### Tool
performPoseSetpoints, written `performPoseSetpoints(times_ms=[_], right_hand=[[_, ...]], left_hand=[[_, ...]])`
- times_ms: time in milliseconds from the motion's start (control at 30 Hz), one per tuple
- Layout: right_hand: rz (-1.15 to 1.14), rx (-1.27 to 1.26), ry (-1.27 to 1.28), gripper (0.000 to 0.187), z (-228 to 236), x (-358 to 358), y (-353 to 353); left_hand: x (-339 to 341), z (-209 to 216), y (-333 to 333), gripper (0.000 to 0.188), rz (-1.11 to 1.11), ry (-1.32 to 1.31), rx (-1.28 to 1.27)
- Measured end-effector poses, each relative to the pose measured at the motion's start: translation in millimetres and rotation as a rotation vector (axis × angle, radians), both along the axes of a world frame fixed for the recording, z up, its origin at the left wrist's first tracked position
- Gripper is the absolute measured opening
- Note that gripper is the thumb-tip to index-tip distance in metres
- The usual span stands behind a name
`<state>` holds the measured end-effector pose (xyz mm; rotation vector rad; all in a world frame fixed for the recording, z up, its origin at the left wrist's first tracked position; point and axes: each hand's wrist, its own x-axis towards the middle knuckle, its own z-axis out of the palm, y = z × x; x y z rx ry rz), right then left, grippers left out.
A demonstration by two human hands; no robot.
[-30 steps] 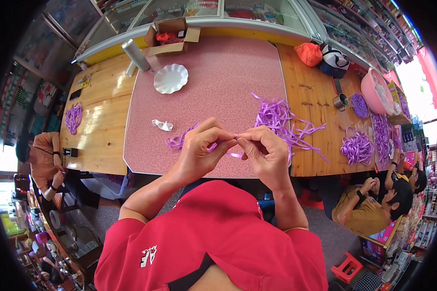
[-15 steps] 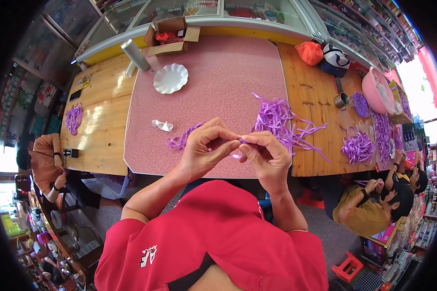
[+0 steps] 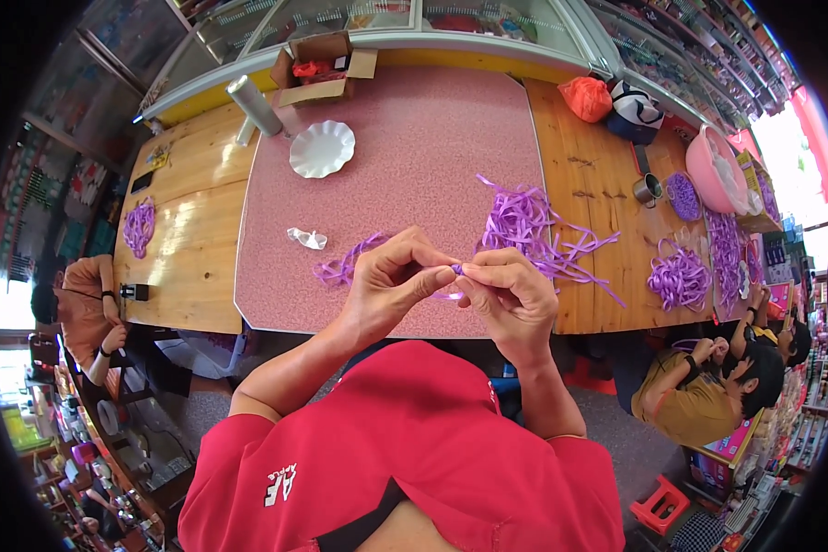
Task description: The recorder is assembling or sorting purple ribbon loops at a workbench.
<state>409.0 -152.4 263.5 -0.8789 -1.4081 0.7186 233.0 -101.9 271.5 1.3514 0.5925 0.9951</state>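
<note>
Clock positions are taken from the centre of the pink speckled table [image 3: 414,138]: open brown cardboard box [image 3: 315,93], 11 o'clock; white scalloped plate [image 3: 322,149], 10 o'clock; tangled purple ribbon heap [image 3: 515,221], 3 o'clock.

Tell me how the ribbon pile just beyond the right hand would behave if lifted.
The ribbon pile would likely sag, since its thin strips bend and loop loosely. They overlap and cross, so lifting one may drag others. It is probably light for its bulk, given how narrow they look.

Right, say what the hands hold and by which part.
The left hand and right hand pinch a narrow, shiny purple ribbon at a small bunched spot; whether end or middle cannot be told.
</note>
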Motion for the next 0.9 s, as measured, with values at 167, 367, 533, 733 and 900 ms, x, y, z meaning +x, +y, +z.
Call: performPoseSetpoints(times_ms=[167, 367, 533, 733, 900], right_hand=[[0.043, -0.019, -0.123, 0.015, 11.9, 8.6, 1.0], [0.093, -0.195, -0.095, 0.011, 16.5, 14.6, 1.5], [0.169, -0.3, 0.065, 0.009, 16.6, 17.2, 7.5], [0.201, -0.166, 0.033, 0.009, -2.2, 15.6, 19.2], [0.15, -0.325, 0.287, 0.013, -10.7, 5.8, 26.5]], left_hand=[[-2.5, 0.2, 2.2, 0.007, -0.04, 0.011, -0.042], [-3.9, 4.3, 6.1, 0.008, 0.02, 0.284, 0.379], [-1.9, 4.8, 7.6, 0.008, 0.007, 0.265, 0.25], [-3.8, 2.8, 15.4, 0.01, -0.157, 0.017, -0.27], [-2.5, 5.4, 23.7, 0.014, -0.094, 0.064, -0.139]])
